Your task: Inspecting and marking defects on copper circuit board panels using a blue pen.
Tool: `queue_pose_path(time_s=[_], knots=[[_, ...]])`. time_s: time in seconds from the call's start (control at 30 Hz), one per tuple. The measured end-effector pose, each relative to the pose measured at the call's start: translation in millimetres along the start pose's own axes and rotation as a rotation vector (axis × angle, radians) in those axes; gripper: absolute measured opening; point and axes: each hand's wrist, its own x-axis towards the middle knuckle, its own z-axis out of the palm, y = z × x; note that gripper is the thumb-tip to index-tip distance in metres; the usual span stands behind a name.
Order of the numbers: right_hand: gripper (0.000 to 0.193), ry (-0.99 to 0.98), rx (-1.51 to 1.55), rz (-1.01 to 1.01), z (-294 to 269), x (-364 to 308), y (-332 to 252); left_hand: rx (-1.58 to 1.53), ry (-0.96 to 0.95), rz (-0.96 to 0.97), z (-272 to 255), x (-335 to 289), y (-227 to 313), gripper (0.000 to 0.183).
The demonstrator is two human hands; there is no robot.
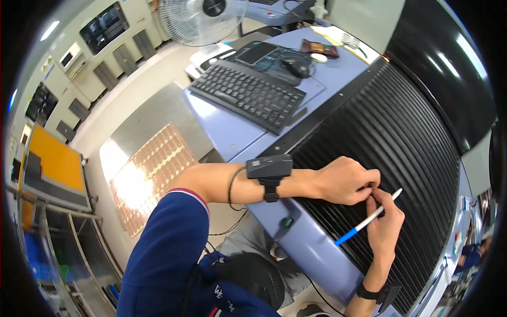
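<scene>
My left hand (346, 182) and my right hand (386, 222) meet over a black ribbed bellows cover (417, 142). The left one is closed, its fingertips pinched against the right fingertips; whatever small thing may be between them is hidden. Across my right hand lies a slim white marker with a blue end (362, 227), gripped by the fingers. Its blue end slants down toward the bluish-grey machine edge, and the white end points up and to the right.
On the bluish-grey worktop are a black keyboard (248, 92), a mouse (297, 64) and a brown packet (319, 48). A white fan (203, 21) stands beyond. A copper-coloured patterned panel (153, 177) lies left on a metal surface. A dark glossy panel (449, 63) rises behind the bellows.
</scene>
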Motion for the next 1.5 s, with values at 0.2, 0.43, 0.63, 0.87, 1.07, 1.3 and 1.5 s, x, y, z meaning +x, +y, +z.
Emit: queue_pose_path(time_s=[0.2, 0.43, 0.63, 0.87, 1.07, 1.3, 1.5], knots=[[0.019, -0.001, -0.010, 0.001, 2.4, -0.8, 1.7, 0.033, 0.094, 0.047, 3.9, -2.9, -3.9, 0.013], [0.023, -0.046, -0.011, 0.019, 5.1, 1.4, 4.8, 0.047, 0.145, -0.003, 0.3, -5.6, -2.4, 0.011], [0.022, -0.027, 0.034, -0.003, 9.5, -0.1, 11.2, 0.009, 0.078, -0.059, 2.2, -4.0, -3.0, 0.012], [0.022, -0.100, -0.028, 0.055, 6.0, -1.2, 11.5, -0.006, 0.085, -0.050, 4.6, -6.1, -4.2, 0.009], [0.020, -0.050, 0.008, 0.044, 8.7, -2.9, 12.9, -0.020, 0.083, -0.019, 3.9, -3.5, -3.5, 0.010], [0.021, -0.053, 0.008, 0.015, 10.7, -1.7, 8.9, -0.023, 0.053, -0.060, 2.4, -3.7, -4.4, 0.010], [0.022, -0.067, 0.005, 0.018, 9.8, -2.1, 16.8, -0.016, 0.081, -0.066, 6.1, -4.6, -4.7, 0.011]])
